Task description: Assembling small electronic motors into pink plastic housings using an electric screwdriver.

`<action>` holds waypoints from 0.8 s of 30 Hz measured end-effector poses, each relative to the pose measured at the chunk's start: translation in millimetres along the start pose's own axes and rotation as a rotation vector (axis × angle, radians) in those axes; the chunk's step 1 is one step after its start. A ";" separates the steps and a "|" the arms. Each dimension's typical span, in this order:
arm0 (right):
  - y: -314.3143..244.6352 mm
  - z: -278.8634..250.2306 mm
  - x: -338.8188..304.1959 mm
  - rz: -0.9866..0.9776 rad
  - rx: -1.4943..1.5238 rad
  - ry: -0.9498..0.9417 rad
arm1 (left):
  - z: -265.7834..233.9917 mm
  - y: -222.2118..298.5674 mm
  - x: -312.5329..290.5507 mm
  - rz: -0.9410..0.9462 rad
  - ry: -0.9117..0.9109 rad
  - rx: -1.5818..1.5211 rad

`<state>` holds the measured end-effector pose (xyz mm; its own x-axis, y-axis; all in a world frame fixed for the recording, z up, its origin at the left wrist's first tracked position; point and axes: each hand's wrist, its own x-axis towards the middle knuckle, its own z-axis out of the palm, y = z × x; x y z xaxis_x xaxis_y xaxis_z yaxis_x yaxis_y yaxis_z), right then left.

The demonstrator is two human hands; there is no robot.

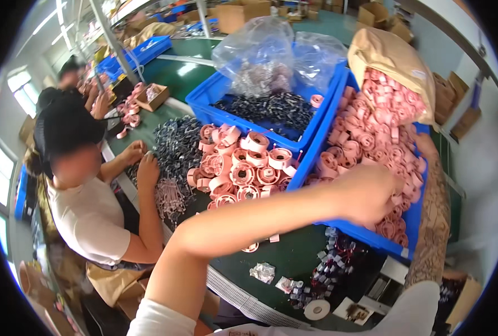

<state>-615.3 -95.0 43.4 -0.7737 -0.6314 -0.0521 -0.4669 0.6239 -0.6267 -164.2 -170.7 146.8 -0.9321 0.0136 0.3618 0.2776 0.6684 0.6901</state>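
Observation:
My left arm reaches across to the right, and my left hand (369, 193) is over the pink round plastic parts (366, 134) in the right-hand blue bin (310, 179). Motion smears its fingers, so whether they hold a part does not show. My right forearm, covered in a dark pattern, runs up along the bin's right side. At its end my right hand (425, 144) is near the bin's far right edge, just below the brown sack (394, 61); its fingers are mostly hidden. Pink parts spill from the sack's mouth into the bin.
Another blue bin (204, 106) holds small dark parts and clear plastic bags. Pink housings (243, 173) are heaped on the green table, beside a dark pile (176, 140). A co-worker (86, 213) sits at the left. Small wired pieces (330, 263) and a white roll (317, 309) lie nearer.

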 end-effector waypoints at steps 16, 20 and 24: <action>42.1 22.6 2.8 0.175 0.028 -0.199 | 38.3 -255.6 186.5 -0.878 0.032 0.340; -4.6 25.4 -12.0 0.171 -0.042 -0.215 | 29.2 -271.5 181.6 -0.921 0.165 0.322; 18.1 36.7 -12.0 0.203 -0.003 -0.217 | 40.7 -257.5 182.7 -0.900 0.057 0.429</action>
<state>-598.7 -93.0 4.1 -0.7422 -0.5768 -0.3413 -0.3134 0.7488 -0.5841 -415.4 -310.0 9.8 -0.7383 -0.6581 -0.1477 -0.6448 0.6243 0.4411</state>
